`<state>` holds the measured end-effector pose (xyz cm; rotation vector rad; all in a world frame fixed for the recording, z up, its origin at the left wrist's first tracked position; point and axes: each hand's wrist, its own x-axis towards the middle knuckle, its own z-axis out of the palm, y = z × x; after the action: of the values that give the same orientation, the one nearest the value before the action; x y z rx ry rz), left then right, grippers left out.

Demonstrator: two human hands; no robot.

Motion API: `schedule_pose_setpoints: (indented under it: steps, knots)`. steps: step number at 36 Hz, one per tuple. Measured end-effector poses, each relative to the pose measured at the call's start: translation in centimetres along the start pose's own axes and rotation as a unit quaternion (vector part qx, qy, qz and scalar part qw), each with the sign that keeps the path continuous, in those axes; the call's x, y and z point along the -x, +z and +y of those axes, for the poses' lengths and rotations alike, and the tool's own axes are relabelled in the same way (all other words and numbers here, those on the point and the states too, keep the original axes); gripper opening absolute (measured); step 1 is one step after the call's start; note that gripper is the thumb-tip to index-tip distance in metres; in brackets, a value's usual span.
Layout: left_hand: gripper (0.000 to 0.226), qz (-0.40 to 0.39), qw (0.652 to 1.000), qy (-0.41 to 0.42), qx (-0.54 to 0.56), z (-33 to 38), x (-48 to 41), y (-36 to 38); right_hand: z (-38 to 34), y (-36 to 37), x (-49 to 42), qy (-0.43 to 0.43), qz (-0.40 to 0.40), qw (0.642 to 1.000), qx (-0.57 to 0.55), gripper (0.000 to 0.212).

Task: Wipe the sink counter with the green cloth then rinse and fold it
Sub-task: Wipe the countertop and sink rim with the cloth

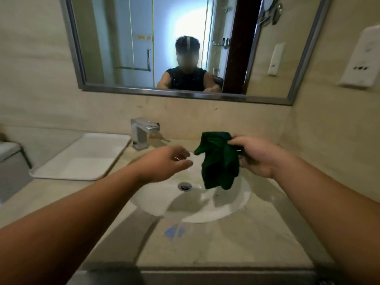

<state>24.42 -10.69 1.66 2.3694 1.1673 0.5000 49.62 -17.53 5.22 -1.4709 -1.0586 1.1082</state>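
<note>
Stone sink counter (226,254): beige, with a wet sheen, running from the near edge back to the wall. Blue smudge (174,231) on it, just in front of the basin.

Sink basin (205,210): white, oval, set into the counter. Metal drain (184,186) at its middle.

Left hand (166,161): above the left rear of the basin, fingers loosely bent and slightly apart, holding nothing.

Right hand (257,157): above the right rear rim of the basin, thumb and fingers pinching the top of the cloth.

Green cloth (220,161): dark green and crumpled. It hangs from the right hand over the basin, to the right of the drain, between the two hands and apart from the left one. Whether its lower end touches the basin cannot be told.

White tray (82,157): rectangular, flat on the counter to the left of the basin.

Faucet (141,132): chrome, square-bodied, behind the basin at left, spout turned to the right.

Mirror (123,48): metal-framed, on the wall above. It reflects a person in a dark sleeveless top and a glass shower door.

White wall fitting (362,58): on the right wall, blurred.
</note>
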Motion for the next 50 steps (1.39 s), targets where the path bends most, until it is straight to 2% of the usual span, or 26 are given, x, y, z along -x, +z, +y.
schedule_pose_setpoints:
  steps: [2,6,7,9,11,13,17,22,25,27,30,35,40,43,47,50]
  knots:
    - [0.056,-0.007,0.992,-0.023,0.122,1.5,0.1,0.3,-0.9,1.3,0.5,-0.013,-0.033,0.996,-0.076,0.023]
    - [0.074,-0.037,0.938,-0.056,0.339,2.3,-0.2,1.0,-1.8,3.1,0.8,-0.015,-0.085,0.979,-0.182,0.027]
    - [0.071,-0.037,0.928,-0.057,0.365,2.3,-0.2,0.9,-2.0,3.4,0.9,-0.013,-0.090,0.977,-0.193,0.026]
    - [0.053,-0.033,0.917,-0.061,0.394,2.2,-0.1,0.8,-2.4,3.7,0.9,-0.018,-0.085,0.979,-0.185,0.023]
    - [0.032,-0.028,0.917,-0.061,0.393,2.3,0.2,0.7,-2.7,4.0,1.0,-0.030,-0.072,0.988,-0.137,0.021]
    - [0.022,-0.026,0.923,-0.053,0.381,2.3,0.6,0.6,-2.8,4.2,1.0,-0.047,-0.071,0.995,-0.058,0.022]
    - [0.028,-0.024,0.914,-0.064,0.400,2.0,1.3,0.2,-2.3,4.2,0.6,-0.072,-0.072,0.992,0.069,0.051]
    - [0.037,0.006,0.915,-0.081,0.395,1.5,1.5,-0.3,-1.7,4.5,0.2,-0.058,-0.088,0.970,0.217,0.031]
    - [0.037,0.016,0.920,-0.077,0.384,1.5,1.4,-0.6,-1.5,4.7,-0.3,-0.071,-0.108,0.952,0.279,0.047]
    - [0.035,0.015,0.920,-0.067,0.385,1.5,1.3,-0.8,-1.3,5.0,-0.4,-0.097,-0.143,0.947,0.272,0.053]
    - [0.036,0.019,0.922,-0.065,0.380,1.4,1.1,-1.6,-1.1,5.4,-0.9,-0.132,-0.165,0.944,0.255,0.042]
    - [0.032,0.054,0.926,-0.094,0.362,1.0,0.9,-2.5,-1.7,5.9,-2.2,-0.229,-0.049,0.917,0.324,0.010]
    - [0.032,0.062,0.921,-0.092,0.373,0.7,1.3,-3.1,-2.5,6.4,-2.0,-0.272,0.010,0.907,0.322,0.013]
    - [0.044,0.015,0.923,-0.073,0.377,0.8,2.0,-3.6,-2.9,6.4,-1.5,-0.239,0.016,0.931,0.277,0.013]
    - [0.046,-0.043,0.942,-0.094,0.319,0.5,3.0,-4.9,-3.1,6.6,-0.4,-0.158,-0.057,0.980,0.110,0.017]
    - [0.040,-0.009,0.951,-0.121,0.284,0.5,3.6,-5.6,-3.3,7.1,0.6,-0.177,-0.103,0.979,0.020,0.019]
